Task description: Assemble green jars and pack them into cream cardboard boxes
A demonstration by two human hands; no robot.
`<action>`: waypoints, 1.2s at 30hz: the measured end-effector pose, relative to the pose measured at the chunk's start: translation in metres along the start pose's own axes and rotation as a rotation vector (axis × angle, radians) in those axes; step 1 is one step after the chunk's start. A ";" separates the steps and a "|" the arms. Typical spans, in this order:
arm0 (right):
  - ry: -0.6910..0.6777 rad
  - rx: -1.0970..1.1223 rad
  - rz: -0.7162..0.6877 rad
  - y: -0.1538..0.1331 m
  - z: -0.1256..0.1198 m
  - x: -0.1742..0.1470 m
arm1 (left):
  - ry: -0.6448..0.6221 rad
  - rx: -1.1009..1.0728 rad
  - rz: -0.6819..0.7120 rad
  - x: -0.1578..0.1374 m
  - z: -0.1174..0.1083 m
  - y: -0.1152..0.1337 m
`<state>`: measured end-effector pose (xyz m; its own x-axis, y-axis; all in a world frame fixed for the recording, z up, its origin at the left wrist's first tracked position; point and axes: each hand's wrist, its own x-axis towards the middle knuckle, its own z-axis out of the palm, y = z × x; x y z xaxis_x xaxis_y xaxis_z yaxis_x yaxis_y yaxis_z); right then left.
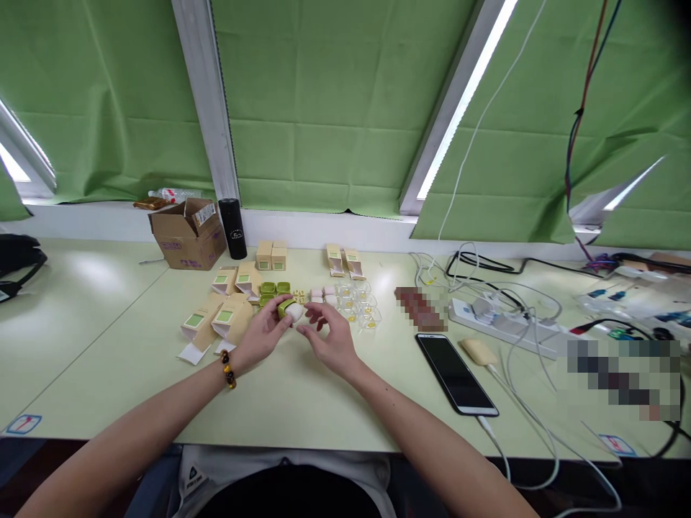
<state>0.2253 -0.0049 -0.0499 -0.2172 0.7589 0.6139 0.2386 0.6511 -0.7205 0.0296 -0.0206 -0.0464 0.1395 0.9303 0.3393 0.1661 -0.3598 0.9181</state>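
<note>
Over the middle of the table, my left hand (263,332) grips a small green case (285,306) with a rounded white piece (294,312) at its near side. Close by on the right is my right hand (335,344), its thumb and fingers apart and nothing visible between them. Behind my hands sit several small green square cases (275,288), tiny yellow pieces (299,293) and pale pink pieces (317,293). Several transparent cups (359,293) with yellow spots stand beyond my right hand. Beige cartons with open flaps (232,316) lie left of my left hand.
Further back are more beige cartons (271,255), a brown cardboard box (188,237) and a black cylinder (232,229). On the right lie a phone (456,374), a cream-coloured charger (478,352), a white power strip (507,329) and tangled cables. A black bag (19,262) sits far left.
</note>
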 end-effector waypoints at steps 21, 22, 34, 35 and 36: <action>-0.040 -0.367 -0.481 0.011 0.003 -0.006 | -0.121 -0.139 -0.098 0.001 0.009 0.002; -0.039 -0.365 -0.478 0.011 0.003 -0.005 | -0.116 -0.137 -0.091 0.001 0.009 0.002; 0.014 -0.456 -0.534 0.011 0.007 -0.004 | -0.025 -0.066 -0.005 -0.003 0.016 0.003; 0.011 -0.461 -0.529 0.012 0.007 -0.004 | -0.022 -0.060 0.000 -0.003 0.016 0.003; 0.008 -0.463 -0.526 0.013 0.008 -0.005 | -0.020 -0.053 0.004 -0.003 0.017 0.003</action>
<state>0.2218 -0.0002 -0.0647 -0.4080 0.3408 0.8470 0.4827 0.8680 -0.1168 0.0462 -0.0261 -0.0480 0.1597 0.9269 0.3396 0.1141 -0.3591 0.9263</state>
